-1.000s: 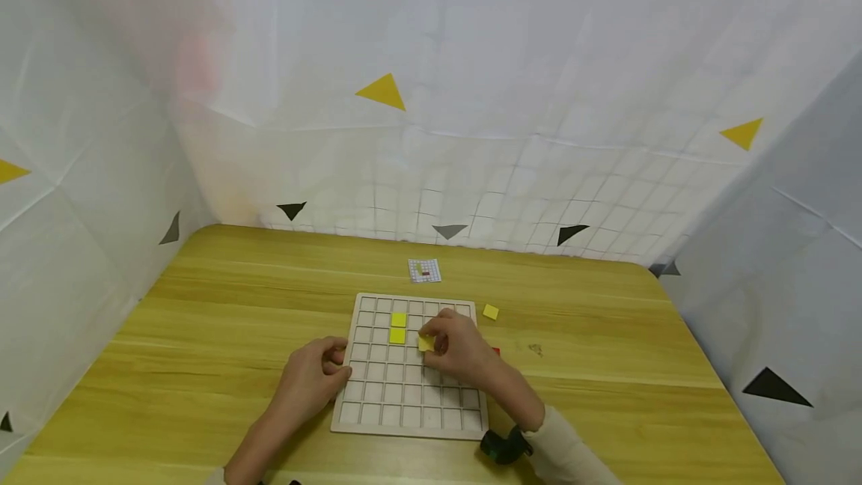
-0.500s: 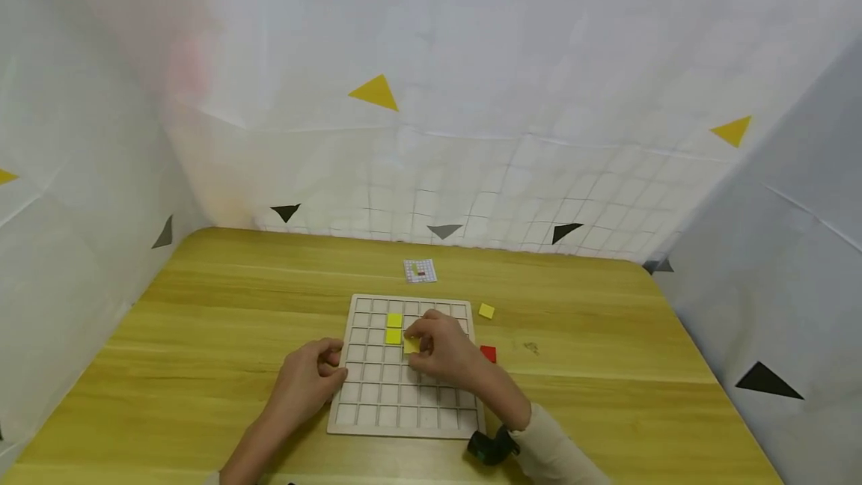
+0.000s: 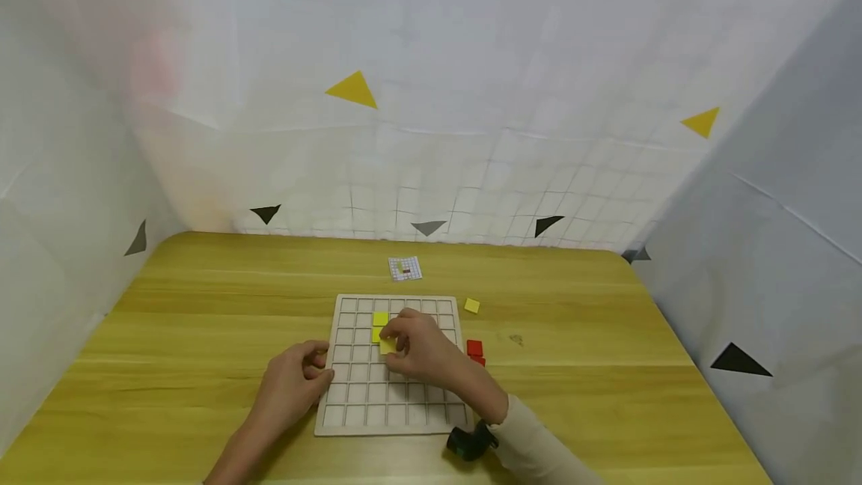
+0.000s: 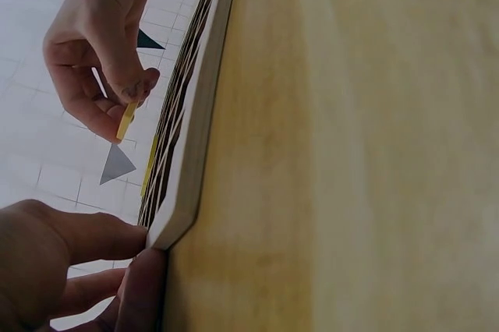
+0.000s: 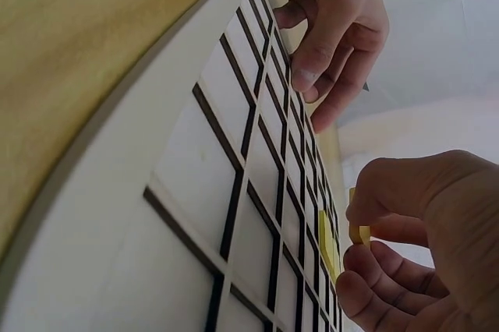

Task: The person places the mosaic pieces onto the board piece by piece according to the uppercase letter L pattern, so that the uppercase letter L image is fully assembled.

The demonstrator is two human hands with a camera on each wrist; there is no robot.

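A pale wooden grid board (image 3: 357, 415) lies on the table. Its left edge is gripped by my left hand (image 3: 292, 379), thumb and finger on either side of the rim in the left wrist view. Over the board, my right hand (image 3: 424, 349) pinches a yellow square tile (image 3: 387, 347) between thumb and fingers. In the left wrist view that tile (image 4: 125, 121) is held tilted above the grid. Two yellow tiles (image 3: 380, 318) sit one below the other in grid cells; the held tile overlaps the lower one in the head view.
Right of the board lie a loose yellow tile (image 3: 472, 306) and two red tiles (image 3: 474, 348). A small printed card (image 3: 405, 269) with a coloured grid pattern lies behind the board. A black device (image 3: 469, 443) is at the right wrist. White cloth walls (image 3: 431, 163) surround the table (image 3: 572, 320).
My right hand has moved left over the board with the yellow tile, closer to the two placed tiles. Both red tiles now show beside the wrist. The left hand stays at the edge.
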